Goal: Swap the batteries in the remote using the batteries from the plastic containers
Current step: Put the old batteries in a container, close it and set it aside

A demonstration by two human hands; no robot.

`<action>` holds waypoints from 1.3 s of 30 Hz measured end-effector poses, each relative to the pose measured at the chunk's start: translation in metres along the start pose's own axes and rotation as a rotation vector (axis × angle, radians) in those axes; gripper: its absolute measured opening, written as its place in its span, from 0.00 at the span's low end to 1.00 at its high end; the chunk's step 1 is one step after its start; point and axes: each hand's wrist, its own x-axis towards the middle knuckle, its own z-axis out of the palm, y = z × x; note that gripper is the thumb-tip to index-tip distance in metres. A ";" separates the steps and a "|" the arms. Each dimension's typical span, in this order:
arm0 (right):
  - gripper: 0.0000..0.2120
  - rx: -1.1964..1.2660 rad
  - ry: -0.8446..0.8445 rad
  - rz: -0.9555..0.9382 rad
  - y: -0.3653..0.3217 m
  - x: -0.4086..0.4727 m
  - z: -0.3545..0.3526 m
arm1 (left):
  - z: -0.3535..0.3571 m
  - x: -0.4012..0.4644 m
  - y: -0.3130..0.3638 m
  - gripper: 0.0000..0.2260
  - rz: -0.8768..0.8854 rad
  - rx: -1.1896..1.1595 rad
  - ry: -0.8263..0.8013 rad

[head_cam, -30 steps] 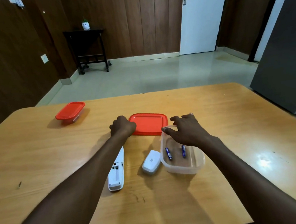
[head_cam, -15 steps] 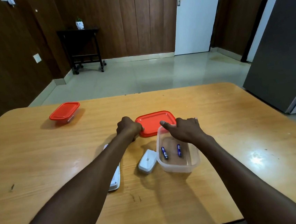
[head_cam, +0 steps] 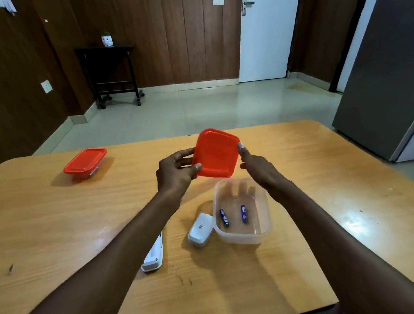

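Observation:
Both hands hold a red lid [head_cam: 215, 153] tilted above the table: my left hand [head_cam: 177, 172] grips its left edge, my right hand [head_cam: 254, 163] its right edge. Below the lid stands an uncovered clear plastic container [head_cam: 243, 234] with two blue batteries [head_cam: 224, 217] [head_cam: 243, 213] lying inside. A white battery cover [head_cam: 200, 229] lies just left of the container. The white remote [head_cam: 153, 255] lies further left, mostly hidden under my left forearm. A second container with its red lid on [head_cam: 85, 162] stands at the far left of the table.
The wooden table [head_cam: 55, 222] ends close to me at its front edge. A grey fridge [head_cam: 392, 68] stands to the right beyond the table. A black side table [head_cam: 112, 72] and a white door [head_cam: 266, 24] are across the room.
The red lid was lying flat on the table behind the container; both hands have lifted it and hold it tilted in the air. My right hand left the container's rim.

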 end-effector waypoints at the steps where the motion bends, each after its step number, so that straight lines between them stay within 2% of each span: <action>1: 0.44 0.058 0.034 -0.004 -0.003 -0.003 -0.002 | -0.002 -0.009 0.003 0.20 0.099 0.077 -0.031; 4: 0.34 0.192 0.142 0.015 -0.005 -0.011 -0.009 | -0.004 -0.036 0.007 0.16 0.336 0.224 -0.147; 6: 0.22 0.199 0.193 0.034 -0.002 -0.015 -0.015 | -0.006 -0.051 0.002 0.16 0.475 0.302 -0.224; 9: 0.13 0.125 0.193 0.043 0.003 -0.025 -0.024 | -0.013 -0.067 -0.008 0.17 0.564 0.389 -0.313; 15: 0.16 -0.152 0.186 -0.029 0.015 -0.048 -0.032 | -0.019 -0.096 -0.019 0.16 0.571 0.422 -0.447; 21: 0.12 -0.366 0.091 -0.008 0.027 -0.057 -0.034 | -0.018 -0.105 -0.016 0.15 0.534 0.541 -0.542; 28: 0.28 -0.244 -0.028 -0.004 0.024 -0.049 -0.025 | -0.018 -0.112 -0.020 0.14 0.589 0.619 -0.503; 34: 0.26 -0.300 -0.072 -0.004 0.019 -0.044 -0.022 | -0.012 -0.117 -0.027 0.16 0.729 0.704 -0.508; 39: 0.21 -0.316 -0.027 0.024 0.018 -0.040 -0.026 | -0.015 -0.116 -0.028 0.16 0.804 0.715 -0.484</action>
